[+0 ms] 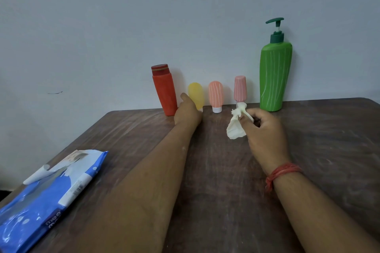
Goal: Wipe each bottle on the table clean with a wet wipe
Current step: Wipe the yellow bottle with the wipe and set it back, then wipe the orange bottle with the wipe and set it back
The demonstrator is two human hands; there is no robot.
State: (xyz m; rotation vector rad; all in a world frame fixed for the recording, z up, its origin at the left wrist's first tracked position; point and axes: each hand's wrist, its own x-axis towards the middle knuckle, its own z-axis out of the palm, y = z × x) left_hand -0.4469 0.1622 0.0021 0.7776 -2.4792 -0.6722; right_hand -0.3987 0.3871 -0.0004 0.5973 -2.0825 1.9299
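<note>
Crumpled white wet wipe point(236, 125), right hand point(265, 127) pinching

Two bare forearms reach forward, away from the viewer. The left hand point(188, 112) is stretched furthest, seen from the back, thumb raised; its fingers are hidden behind the hand, so their position is unclear. The right hand point(265, 129) sits nearer and to the right, fingers curled, pinching a crumpled white wipe point(236, 123). A red thread bracelet point(281, 173) circles the right wrist.
</note>
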